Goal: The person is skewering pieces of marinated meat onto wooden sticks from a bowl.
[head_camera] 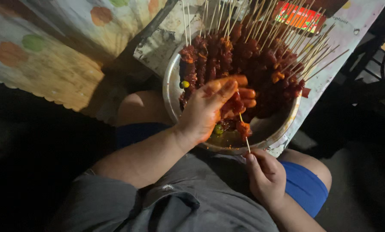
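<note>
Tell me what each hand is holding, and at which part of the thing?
The right hand pinches a thin wooden skewer at its bare lower end. The left hand grips pieces of red marinated meat in its fingers, over the metal bowl.

Left grip (209,109) cupped — right grip (265,174) pinched

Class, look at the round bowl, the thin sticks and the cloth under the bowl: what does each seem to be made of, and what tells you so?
Bowl: apparently metal, dull silvery; its rim catches the light.
Sticks: probably bamboo or wood, pale, thin and straight; the right hand holds one.
Cloth: possibly plastic-coated, smooth and printed, worn at its edge.
</note>
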